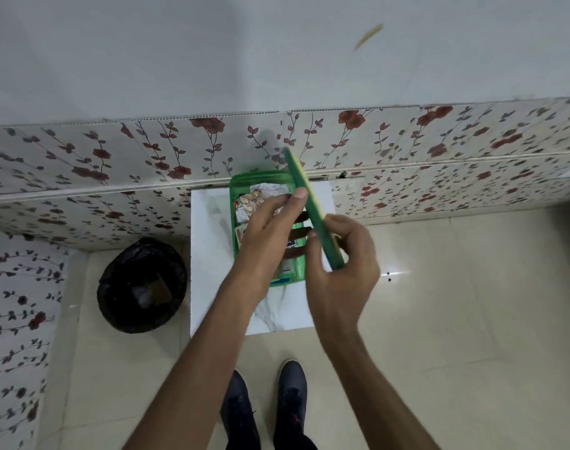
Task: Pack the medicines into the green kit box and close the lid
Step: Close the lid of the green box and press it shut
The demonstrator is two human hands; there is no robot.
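One green kit box lies open on the white marbled surface, its far end close to the flowered wall panel, and everything here is easiest placed against that box. Inside it sit the medicines: crumpled foil blister strips toward the far end and flat packets toward the near end, too overlapped and too covered by the arms to count with any confidence. Along the box's right edge one green lid stands nearly on its edge, tilted up. The right hand has it clenched near its near corner, fingers wrapped round the rim, which looks like the hold needed to swing it down over the contents. The left hand hovers over the middle of the box with fingers spread and its thumb touching the lid's face; whether it is pressing the strips flat or only steadying the lid I cannot tell, and its grip looks released, closed on nothing visible. The packing appears about done, with the lid not yet down. Left of the box, on the floor, stands one bin lined with a black bag. Two dark shoes show on the near side of the surface.
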